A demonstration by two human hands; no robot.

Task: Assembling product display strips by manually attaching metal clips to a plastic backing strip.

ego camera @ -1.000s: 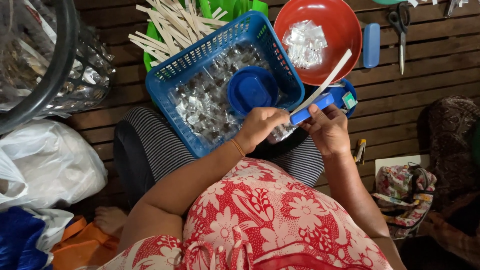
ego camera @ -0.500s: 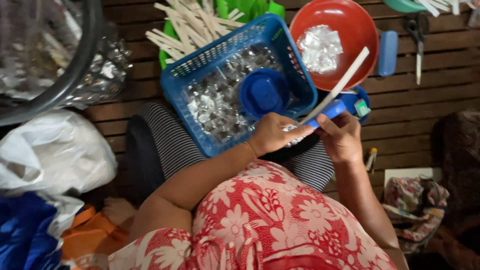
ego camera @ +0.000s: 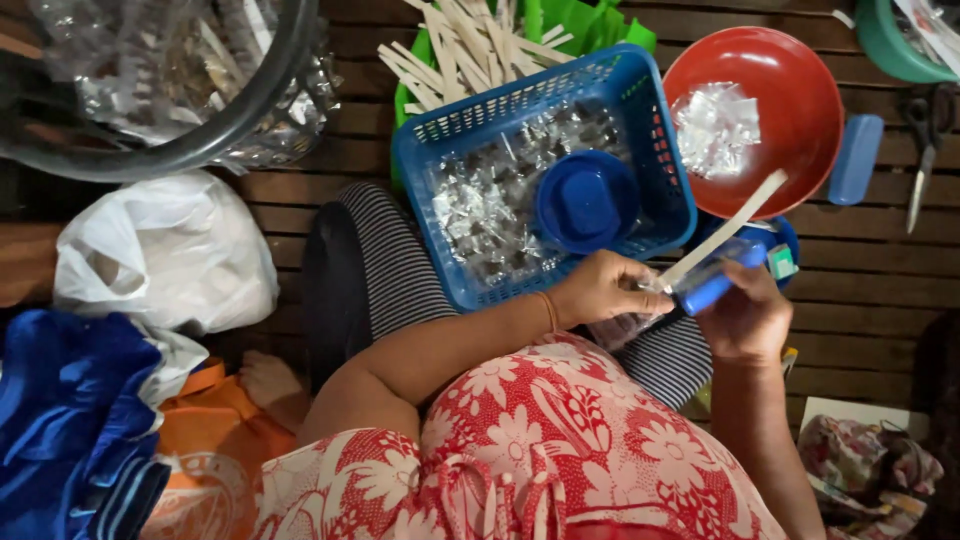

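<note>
Work in hand: I read this as wrapping or sealing a small clear packet with a flat pale stick (ego camera: 722, 232), held over the lap between both hands.

Left hand (ego camera: 600, 290): closed around the near end of the stick and the crinkled clear packet (ego camera: 622, 325); fingers curled in, a tight pinch, not an open palm.

Right hand (ego camera: 745, 318): cupped under and around a blue-handled tool (ego camera: 712, 290); fingers wrapped on it. I cannot tell which part of the tool meets the packet.

Stick position: it runs up and to the right from the left hand's pinch, its far end lying over the rim of the red bowl (ego camera: 800, 150).

Packet position: between the two hands, just below the stick, touching the left fingers.

Done, as I judge it: the blue basket (ego camera: 660, 130) holds a thick layer of shiny wrapped pieces, with a blue lid-like dish (ego camera: 587, 200) on top. The red bowl holds a small heap of clear wrappers (ego camera: 715, 128).

Left, as I judge it: a loose pile of bare sticks (ego camera: 460, 50) lies beyond the basket, so many pieces remain. The current piece is not yet released.

Nearby: scissors (ego camera: 925, 150) on the wooden slats at right, well apart from both hands.
</note>
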